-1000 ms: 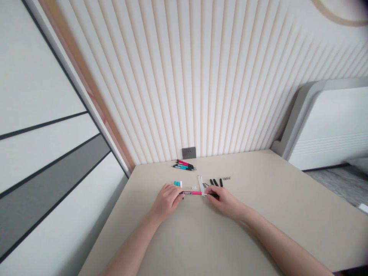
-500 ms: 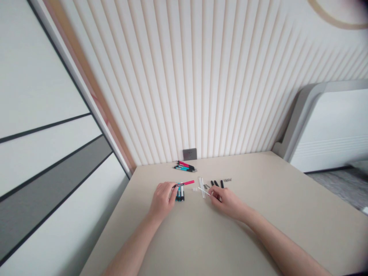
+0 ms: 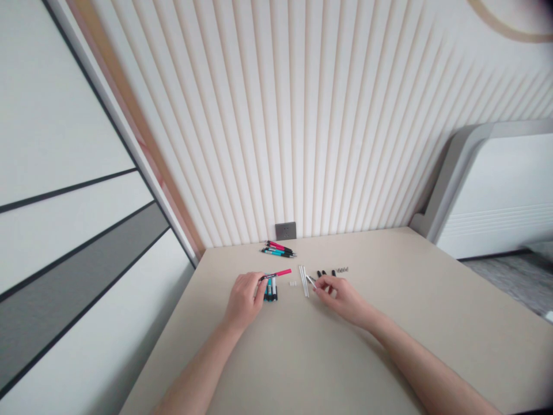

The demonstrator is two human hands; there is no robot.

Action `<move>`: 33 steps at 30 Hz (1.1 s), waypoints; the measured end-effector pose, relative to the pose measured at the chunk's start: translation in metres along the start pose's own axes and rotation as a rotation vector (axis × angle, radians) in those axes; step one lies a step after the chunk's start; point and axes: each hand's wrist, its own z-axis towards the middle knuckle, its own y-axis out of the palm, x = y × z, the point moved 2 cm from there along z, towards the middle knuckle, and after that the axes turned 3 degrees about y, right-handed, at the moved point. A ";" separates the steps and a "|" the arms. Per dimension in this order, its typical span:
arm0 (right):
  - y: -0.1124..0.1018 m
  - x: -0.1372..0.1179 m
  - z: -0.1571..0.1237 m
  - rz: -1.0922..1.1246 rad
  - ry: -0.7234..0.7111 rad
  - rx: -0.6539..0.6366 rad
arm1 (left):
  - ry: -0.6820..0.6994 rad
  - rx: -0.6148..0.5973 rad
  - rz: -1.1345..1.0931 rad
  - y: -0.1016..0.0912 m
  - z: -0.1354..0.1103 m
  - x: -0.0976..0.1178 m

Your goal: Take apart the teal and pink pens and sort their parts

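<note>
My left hand (image 3: 247,297) is closed on a red pen barrel (image 3: 283,272), whose red end points right; its darker end lies in my fingers. Below that hand several blue and white pen barrels (image 3: 270,290) rest side by side on the table. My right hand (image 3: 337,297) pinches a thin white refill (image 3: 311,282), tilted up to the left. Just left of it lie several more white refills (image 3: 303,281). Beyond my right fingers are black grips (image 3: 333,273), partly hidden by the hand. Small white pieces (image 3: 292,283) sit between the two hands.
Assembled red and blue pens (image 3: 279,249) lie at the back of the beige table (image 3: 367,253). Small coiled springs (image 3: 343,270) are right of the black grips. A dark wall socket (image 3: 286,231) is just above the table's back edge, on the ribbed wall (image 3: 302,127).
My right hand has turned slightly, and the refill in it has swung to a steeper angle, away from the small white pieces. My left hand has barely moved with the red barrel.
</note>
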 end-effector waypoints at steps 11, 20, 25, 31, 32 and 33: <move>-0.009 0.019 0.007 0.288 0.082 0.224 | -0.010 0.019 0.010 0.000 0.000 0.000; 0.000 0.030 0.010 0.282 0.121 0.177 | -0.009 0.002 -0.004 0.000 0.000 0.001; 0.006 0.037 0.011 0.277 0.130 0.162 | -0.007 -0.001 -0.012 0.000 0.000 0.000; 0.007 0.030 0.010 0.257 0.095 0.183 | -0.007 0.000 -0.013 0.001 -0.001 0.000; 0.007 0.028 0.010 0.226 0.076 0.195 | -0.007 0.001 -0.013 0.001 -0.001 0.000; 0.007 0.026 0.009 0.195 0.058 0.211 | -0.007 0.002 -0.012 0.001 -0.001 0.000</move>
